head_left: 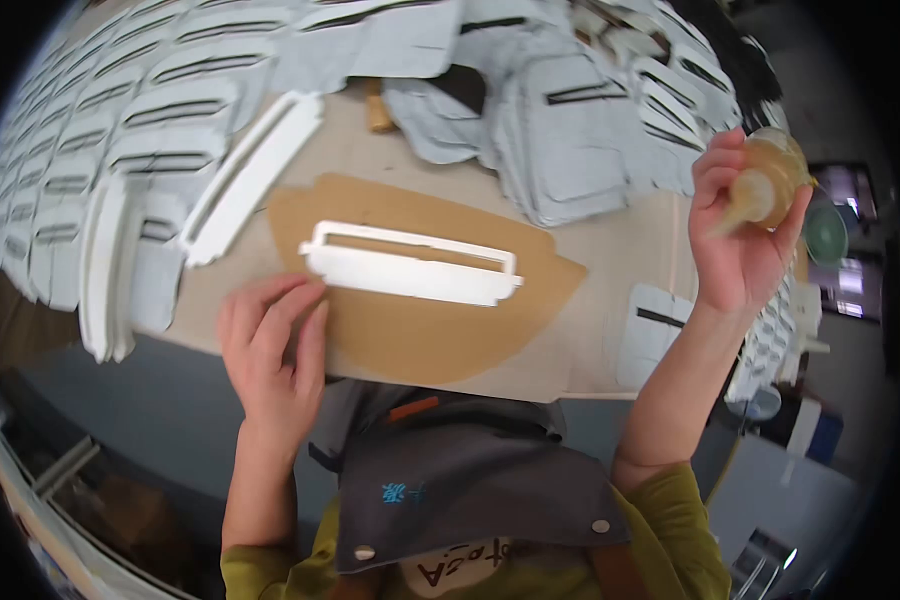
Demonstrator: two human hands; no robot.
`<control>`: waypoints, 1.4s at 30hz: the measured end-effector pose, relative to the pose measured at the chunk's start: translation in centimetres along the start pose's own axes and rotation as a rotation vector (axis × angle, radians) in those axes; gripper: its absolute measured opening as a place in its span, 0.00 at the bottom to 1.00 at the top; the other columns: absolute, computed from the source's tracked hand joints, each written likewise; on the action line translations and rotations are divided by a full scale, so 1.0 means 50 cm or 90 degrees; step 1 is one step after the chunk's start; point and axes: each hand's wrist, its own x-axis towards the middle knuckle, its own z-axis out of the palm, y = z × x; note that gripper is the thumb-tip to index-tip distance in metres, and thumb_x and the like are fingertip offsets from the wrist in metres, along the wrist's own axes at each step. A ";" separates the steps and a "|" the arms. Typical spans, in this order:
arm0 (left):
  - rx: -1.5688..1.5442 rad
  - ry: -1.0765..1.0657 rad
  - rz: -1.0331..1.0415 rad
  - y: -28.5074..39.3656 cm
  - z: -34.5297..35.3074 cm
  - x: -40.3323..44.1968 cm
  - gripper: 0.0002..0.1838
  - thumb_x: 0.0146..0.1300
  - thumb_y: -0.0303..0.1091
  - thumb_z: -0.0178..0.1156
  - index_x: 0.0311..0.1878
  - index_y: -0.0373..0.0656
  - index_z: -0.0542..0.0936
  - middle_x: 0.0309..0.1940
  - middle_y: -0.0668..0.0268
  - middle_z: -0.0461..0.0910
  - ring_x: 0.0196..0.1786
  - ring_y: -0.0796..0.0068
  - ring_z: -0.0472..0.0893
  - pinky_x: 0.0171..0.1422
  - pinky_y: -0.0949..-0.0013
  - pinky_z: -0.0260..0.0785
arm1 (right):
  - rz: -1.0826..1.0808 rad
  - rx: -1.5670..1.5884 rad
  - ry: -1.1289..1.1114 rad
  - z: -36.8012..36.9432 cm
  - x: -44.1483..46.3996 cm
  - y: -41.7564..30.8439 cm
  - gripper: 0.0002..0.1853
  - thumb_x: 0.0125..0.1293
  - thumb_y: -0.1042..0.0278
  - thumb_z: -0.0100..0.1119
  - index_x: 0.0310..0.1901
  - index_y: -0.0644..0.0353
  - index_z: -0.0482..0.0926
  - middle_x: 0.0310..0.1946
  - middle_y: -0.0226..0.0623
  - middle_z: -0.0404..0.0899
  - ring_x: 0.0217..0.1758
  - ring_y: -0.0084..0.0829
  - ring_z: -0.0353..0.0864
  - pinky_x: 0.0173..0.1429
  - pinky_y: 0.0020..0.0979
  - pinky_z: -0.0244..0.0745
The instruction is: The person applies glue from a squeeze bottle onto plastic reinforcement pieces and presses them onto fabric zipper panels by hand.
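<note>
Right grip high around tilted bottle

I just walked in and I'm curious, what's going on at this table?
A person's right hand holds up a yellowish bottle. The left hand is by the left end of a white slotted strip on a brown sheet. More white strips and many grey pieces lie around on the table.

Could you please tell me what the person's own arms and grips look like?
The left sleeve and right sleeve are plain olive green and end around the elbows. The left forearm and right forearm are bare. The left grip and right grip are ungloved hands; no watch, cable or marking shows.
</note>
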 end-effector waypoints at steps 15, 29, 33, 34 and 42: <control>0.040 0.039 -0.015 -0.061 0.008 0.003 0.10 0.58 0.26 0.70 0.43 0.50 0.89 0.38 0.70 0.82 0.42 0.64 0.78 0.48 0.62 0.66 | 0.066 -0.739 -0.161 0.006 0.121 0.449 0.27 0.60 0.63 0.81 0.54 0.64 0.77 0.45 0.34 0.84 0.47 0.23 0.84 0.51 0.29 0.81; 0.045 0.037 -0.014 -0.060 0.012 0.004 0.11 0.57 0.26 0.70 0.43 0.50 0.89 0.37 0.71 0.82 0.42 0.65 0.77 0.47 0.63 0.65 | 0.110 -0.797 -0.177 0.005 0.134 0.453 0.33 0.56 0.64 0.82 0.60 0.66 0.75 0.49 0.37 0.85 0.50 0.25 0.85 0.55 0.29 0.81; 0.050 0.034 -0.014 -0.059 0.013 0.005 0.11 0.57 0.25 0.70 0.44 0.50 0.89 0.37 0.71 0.82 0.42 0.65 0.78 0.47 0.63 0.66 | 0.095 -0.819 -0.194 0.000 0.133 0.440 0.33 0.55 0.64 0.83 0.59 0.66 0.76 0.48 0.37 0.85 0.49 0.25 0.85 0.54 0.29 0.81; 0.052 0.032 -0.019 -0.058 0.013 0.004 0.11 0.57 0.25 0.70 0.44 0.50 0.89 0.37 0.70 0.82 0.42 0.65 0.78 0.47 0.63 0.66 | 0.118 -0.820 -0.189 -0.001 0.132 0.430 0.32 0.55 0.64 0.83 0.58 0.66 0.77 0.48 0.36 0.85 0.49 0.25 0.85 0.53 0.29 0.81; 0.050 0.029 -0.009 -0.055 0.015 0.007 0.11 0.58 0.24 0.70 0.44 0.48 0.89 0.37 0.68 0.81 0.42 0.63 0.77 0.47 0.62 0.68 | 0.149 -0.806 -0.157 -0.007 0.125 0.397 0.31 0.53 0.66 0.83 0.56 0.66 0.78 0.46 0.36 0.86 0.47 0.24 0.86 0.52 0.28 0.82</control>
